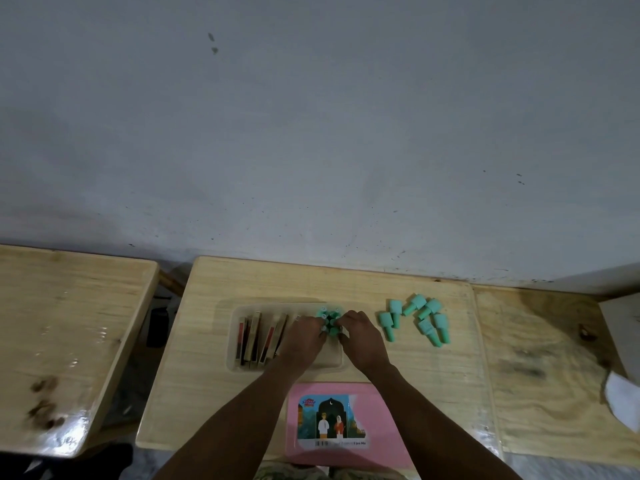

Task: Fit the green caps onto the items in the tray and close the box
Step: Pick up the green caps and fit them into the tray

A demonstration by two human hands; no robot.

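Note:
A clear plastic tray (232, 341) lies on the middle wooden table. Its left half holds several flat brown and red sticks (256, 337) leaning together. At its far right corner stands a cluster of green capped items (329, 317). My left hand (304, 337) and my right hand (360, 336) meet at this cluster, fingertips pinching green pieces at its near edge. Which piece each hand holds is hidden by the fingers. Several loose green caps (417, 318) lie on the table to the right of the tray. A pink lid (346, 420) with a picture label lies near me.
A second wooden table (69, 341) stands to the left across a gap. Another wooden surface (540, 368) adjoins on the right, with a white object (623, 403) at its right edge. A grey wall rises behind the tables.

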